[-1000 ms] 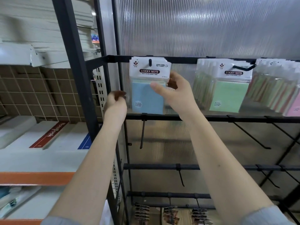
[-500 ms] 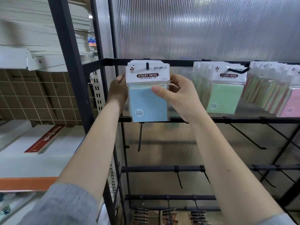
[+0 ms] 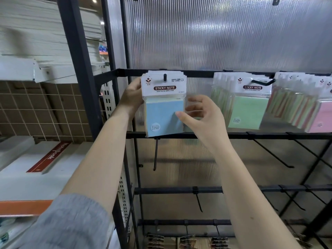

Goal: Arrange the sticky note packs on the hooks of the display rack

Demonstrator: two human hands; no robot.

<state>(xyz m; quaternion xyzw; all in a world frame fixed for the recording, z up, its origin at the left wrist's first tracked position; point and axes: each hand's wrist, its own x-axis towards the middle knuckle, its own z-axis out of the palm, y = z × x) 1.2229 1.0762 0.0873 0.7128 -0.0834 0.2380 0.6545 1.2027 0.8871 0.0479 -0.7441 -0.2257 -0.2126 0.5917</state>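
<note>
While the blue pack [image 3: 164, 106] hangs on the top-left hook [image 3: 165, 81], the left hand [image 3: 132, 97] grips its left edge; the right hand [image 3: 201, 115], fingers loosely curled, touches its right side. Two more bunches hang rightward: green [image 3: 248, 105], pink [image 3: 321, 112].

You have two hands up at the rack: the left hand [image 3: 132, 97] and the right hand [image 3: 201, 119]. Three bunches of sticky note packs hang on the top bar: blue-fronted packs [image 3: 164, 105] at left, green-fronted packs [image 3: 249, 103] in the middle, pink-fronted packs [image 3: 321, 112] at right; packs per bunch can't be counted. Four black crossbars [image 3: 251, 136] show in the rack.
</note>
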